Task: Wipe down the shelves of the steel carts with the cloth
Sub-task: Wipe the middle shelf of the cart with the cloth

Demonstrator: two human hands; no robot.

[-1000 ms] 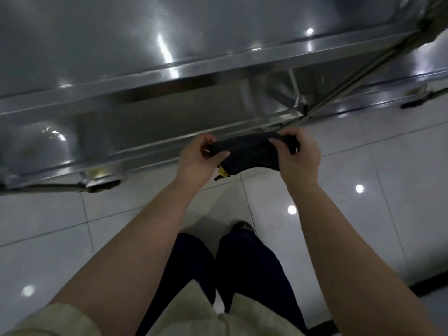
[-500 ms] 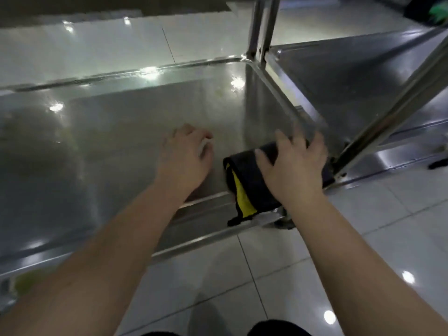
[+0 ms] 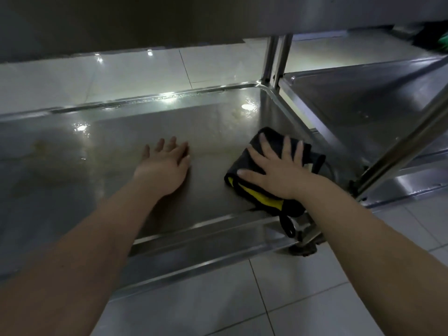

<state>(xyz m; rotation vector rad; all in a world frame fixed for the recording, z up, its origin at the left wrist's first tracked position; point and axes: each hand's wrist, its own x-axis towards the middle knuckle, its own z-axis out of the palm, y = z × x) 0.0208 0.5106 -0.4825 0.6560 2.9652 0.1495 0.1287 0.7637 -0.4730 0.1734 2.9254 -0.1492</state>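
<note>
While our cloth [image 3: 266, 163] lies folded at the right end of the lower cart shelf [image 3: 121, 146], its long axis runs from the near rim up and away to the right, yellow trim facing us and a small black loop hanging over the shelf's front lip. Our right hand [image 3: 278, 170] is spread wide and flat on top of it, fingers fanned and pointing away from us, palm pressing the fabric down. Our left hand [image 3: 164, 163] is open too, fingers loosely together, palm resting on bare steel well apart from the cloth. Compared with half a second ago, both hands have pushed deeper onto the shelf, the cloth has slid inward off the front rim, and our view has dropped lower.
</note>
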